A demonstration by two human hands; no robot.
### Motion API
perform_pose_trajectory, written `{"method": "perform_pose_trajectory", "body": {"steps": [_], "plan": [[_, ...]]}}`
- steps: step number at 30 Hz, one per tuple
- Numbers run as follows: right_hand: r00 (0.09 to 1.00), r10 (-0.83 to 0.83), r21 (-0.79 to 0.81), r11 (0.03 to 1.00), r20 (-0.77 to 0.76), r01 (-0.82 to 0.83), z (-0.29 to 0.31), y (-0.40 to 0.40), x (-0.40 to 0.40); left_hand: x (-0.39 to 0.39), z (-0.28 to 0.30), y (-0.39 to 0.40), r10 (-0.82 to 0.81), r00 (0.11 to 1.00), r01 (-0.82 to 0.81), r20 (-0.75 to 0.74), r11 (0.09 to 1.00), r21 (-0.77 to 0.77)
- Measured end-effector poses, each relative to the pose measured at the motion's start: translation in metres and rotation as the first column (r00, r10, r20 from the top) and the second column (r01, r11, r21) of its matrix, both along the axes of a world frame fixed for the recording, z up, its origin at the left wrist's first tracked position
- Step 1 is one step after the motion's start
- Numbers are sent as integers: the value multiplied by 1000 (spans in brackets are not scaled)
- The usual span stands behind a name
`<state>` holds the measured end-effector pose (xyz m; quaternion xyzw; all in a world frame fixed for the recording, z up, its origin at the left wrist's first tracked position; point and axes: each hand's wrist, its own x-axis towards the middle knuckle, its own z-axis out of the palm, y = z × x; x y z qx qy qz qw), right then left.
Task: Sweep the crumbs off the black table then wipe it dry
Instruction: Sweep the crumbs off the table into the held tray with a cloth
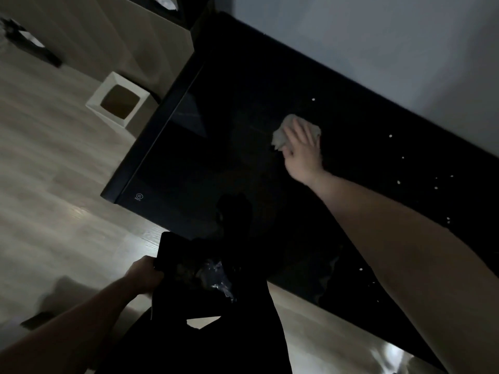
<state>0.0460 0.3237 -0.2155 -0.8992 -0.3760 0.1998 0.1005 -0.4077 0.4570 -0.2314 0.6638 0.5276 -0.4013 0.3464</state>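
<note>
The glossy black table runs diagonally across the view. My right hand presses a crumpled white cloth flat on its top, near the far edge by the wall. Several white crumbs lie scattered on the table to the right of that hand, with one crumb beyond it. My left hand grips the rim of a black bag held at the table's near edge, with something shiny and crinkled inside it.
A white square bin stands on the pale wood floor past the table's left end. A light wall runs along the table's far side. My dark-clothed leg is below the bag.
</note>
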Motion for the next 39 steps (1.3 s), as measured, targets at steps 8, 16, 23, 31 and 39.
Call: {"method": "perform_pose_trajectory", "body": {"steps": [8, 16, 23, 31, 39], "plan": [[973, 210, 242, 953, -94, -182, 2, -35, -153, 5, 13, 4, 4, 999, -3, 53, 1000, -24], [904, 239, 385, 918, -355, -91, 12, -53, -317, 4, 20, 9, 10, 994, -6, 107, 1000, -29], [848, 104, 346, 933, -520, 98, 45, -81, -342, 1, 23, 8, 55, 991, -48, 125, 997, -55], [865, -253, 430, 785, -434, 446, 64, -64, -203, 5, 24, 7, 103, 987, -95, 119, 993, -76], [878, -400, 396, 785, -263, 477, 51, -26, -30, 4, 11, 8, 104, 991, -100, 83, 994, -50]]}}
